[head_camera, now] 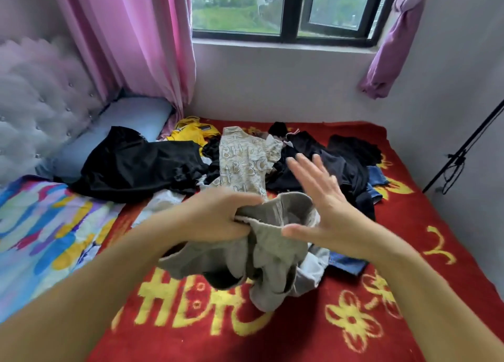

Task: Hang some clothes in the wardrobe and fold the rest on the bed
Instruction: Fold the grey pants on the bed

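My left hand [221, 215] grips a bunched grey garment [272, 255] and holds it above the red bed cover [354, 320]. The garment hangs down in folds from my fist. My right hand [319, 200] is beside it on the right, fingers straight and spread, palm facing the cloth and touching its upper edge. Behind them lies a pile of clothes: a beige garment with printed letters [245, 162], a black garment [141, 162], a yellow one [191, 134], dark clothes [335, 165] and blue denim [377, 176].
A colourful quilt [41, 225] lies at the left, with a blue pillow [120, 127] and a tufted headboard [35, 102] behind it. Pink curtains [131, 39] frame the window [289, 7]. A black stand [461, 154] leans by the right wall.
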The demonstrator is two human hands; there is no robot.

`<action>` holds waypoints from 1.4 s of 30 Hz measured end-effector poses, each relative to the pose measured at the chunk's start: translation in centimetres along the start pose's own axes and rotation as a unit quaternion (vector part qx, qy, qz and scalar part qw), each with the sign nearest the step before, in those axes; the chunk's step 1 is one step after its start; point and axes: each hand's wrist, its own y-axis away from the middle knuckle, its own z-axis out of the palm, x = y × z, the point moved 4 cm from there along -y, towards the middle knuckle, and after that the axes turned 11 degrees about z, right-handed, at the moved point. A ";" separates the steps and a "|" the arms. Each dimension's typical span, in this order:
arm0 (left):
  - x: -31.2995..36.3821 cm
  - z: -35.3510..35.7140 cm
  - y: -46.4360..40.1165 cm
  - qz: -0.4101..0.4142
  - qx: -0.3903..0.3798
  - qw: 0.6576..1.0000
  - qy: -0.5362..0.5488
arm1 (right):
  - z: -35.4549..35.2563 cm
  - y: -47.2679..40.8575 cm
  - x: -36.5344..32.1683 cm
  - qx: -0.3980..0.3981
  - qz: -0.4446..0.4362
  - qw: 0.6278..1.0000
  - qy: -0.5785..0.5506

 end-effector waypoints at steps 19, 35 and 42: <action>-5.5 -2.0 -1.6 -0.114 0.142 0.979 0.092 | -10.5 -4.0 -3.7 -0.032 -0.008 0.972 0.232; 2.5 -16.5 1.7 -0.130 0.050 0.962 -0.236 | -16.8 -3.7 -8.6 0.095 -0.071 0.955 0.271; -2.9 -10.6 3.9 -0.252 -0.040 0.942 0.218 | -9.0 -5.8 -6.4 -0.047 0.063 0.973 0.217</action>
